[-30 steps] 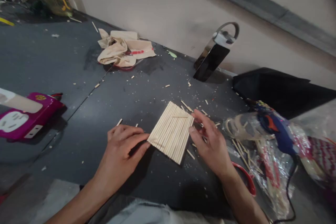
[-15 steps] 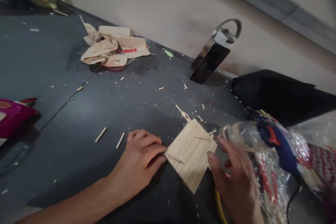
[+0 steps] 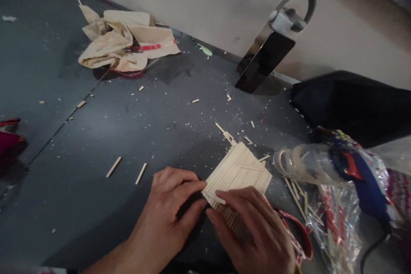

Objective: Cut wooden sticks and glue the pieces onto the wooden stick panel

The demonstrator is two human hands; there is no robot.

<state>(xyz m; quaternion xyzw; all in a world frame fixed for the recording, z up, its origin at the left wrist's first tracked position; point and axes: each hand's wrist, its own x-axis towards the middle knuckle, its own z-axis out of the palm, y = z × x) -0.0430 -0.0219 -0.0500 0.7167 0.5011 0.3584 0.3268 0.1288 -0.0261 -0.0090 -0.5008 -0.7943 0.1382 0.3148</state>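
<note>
A flat panel of pale wooden sticks point(image 3: 233, 165) laid side by side is tilted over the table in front of me. My left hand point(image 3: 176, 209) pinches its left corner between thumb and fingers. Across the panel's near-left part reaches my right hand point(image 3: 253, 227), its fingertips on top by the edge and the thumb below, gripping that edge and hiding much of the near side. A short stick point(image 3: 214, 197) lies along this edge at the right fingertips. Another thin stick point(image 3: 252, 168) rests across the panel's upper face.
Two short sticks point(image 3: 141, 173) lie left of my hands. Scissors with red handles point(image 3: 303, 233), a clear cup point(image 3: 302, 160), a blue glue gun point(image 3: 362, 180) and plastic-wrapped sticks point(image 3: 337, 218) crowd the right. Farther back are crumpled brown paper point(image 3: 109, 45), a phone point(image 3: 266, 62) leaning on a bottle point(image 3: 285, 21).
The panel and my left hand have shifted right in view. My right hand has moved from the panel's right edge to its near-left edge by the short stick.
</note>
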